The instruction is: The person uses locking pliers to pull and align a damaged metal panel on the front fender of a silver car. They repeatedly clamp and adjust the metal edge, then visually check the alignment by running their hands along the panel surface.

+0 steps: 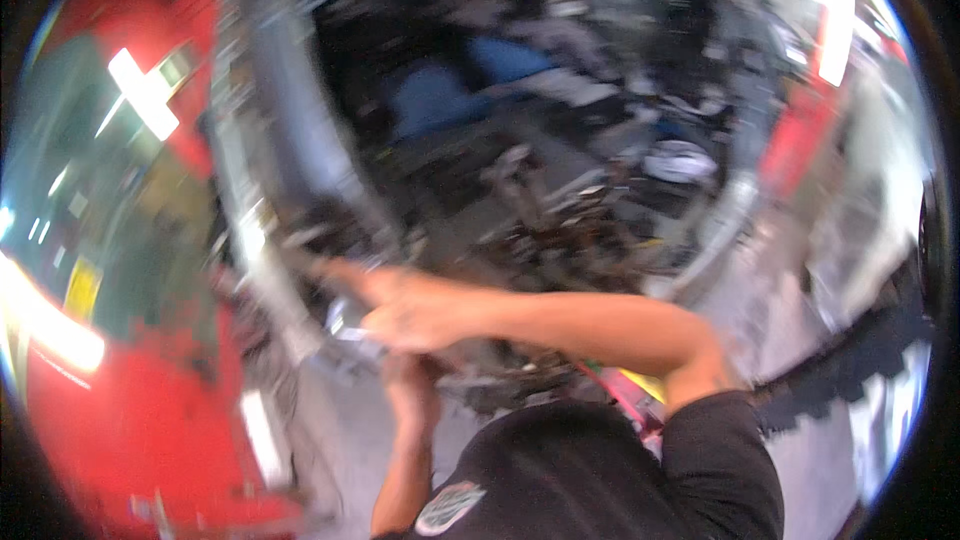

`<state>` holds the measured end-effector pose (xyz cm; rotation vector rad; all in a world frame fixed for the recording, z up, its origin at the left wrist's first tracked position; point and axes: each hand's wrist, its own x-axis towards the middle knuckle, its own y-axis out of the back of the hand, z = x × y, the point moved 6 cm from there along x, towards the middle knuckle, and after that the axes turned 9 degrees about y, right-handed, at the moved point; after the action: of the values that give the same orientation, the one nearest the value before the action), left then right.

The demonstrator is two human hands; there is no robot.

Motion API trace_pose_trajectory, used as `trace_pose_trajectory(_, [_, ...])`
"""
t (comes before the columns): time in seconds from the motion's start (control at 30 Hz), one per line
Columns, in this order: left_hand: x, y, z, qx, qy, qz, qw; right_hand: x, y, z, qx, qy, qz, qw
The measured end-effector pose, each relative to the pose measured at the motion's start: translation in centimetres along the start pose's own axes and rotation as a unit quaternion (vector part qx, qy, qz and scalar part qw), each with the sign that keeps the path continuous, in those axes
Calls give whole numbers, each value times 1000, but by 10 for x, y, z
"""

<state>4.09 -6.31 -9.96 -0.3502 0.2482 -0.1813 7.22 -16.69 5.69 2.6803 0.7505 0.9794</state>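
My right forearm reaches across to the left, and my right hand (pixel 415 312) is by the pale metal edge (pixel 275 280) of an open vehicle bay. Its foremost fingers point toward that edge, but blur hides what they grip, if anything. Just below it is my left hand (pixel 410 368), close to or touching the right one, its fingers hidden. A small shiny, pale object (pixel 345 322) shows beside both hands. Its kind is too smeared to tell, and I cannot tell which hand holds it.
Dark, cluttered machinery fills the bay (pixel 500 170), with blue parts (pixel 435 100) and a round pale part (pixel 680 162) inside. A red vehicle panel (pixel 130 430) and dark glass (pixel 130 220) lie left. A dark toothed strip (pixel 850 360) is at the right.
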Motion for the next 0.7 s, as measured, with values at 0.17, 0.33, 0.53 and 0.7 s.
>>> trace_pose_trajectory(0.17, [-9, -26, 23, -51, 1, -5, 999, 0, 3, -9, 20, 1, -7, 1000])
trace_pose_trajectory(0.33, [-16, -32, 31, -17, 6, -7, 1000, -3, 6, -8, 16, -28, 27, 999])
trace_pose_trajectory(0.53, [-20, -36, 23, -21, -48, -42, 998, 3, 0, 19, 1, 0, 13, 1000])
trace_pose_trajectory(0.7, [-22, -37, 16, -12, -71, -93, 993, 5, 2, 14, 9, 9, 19, 1000])
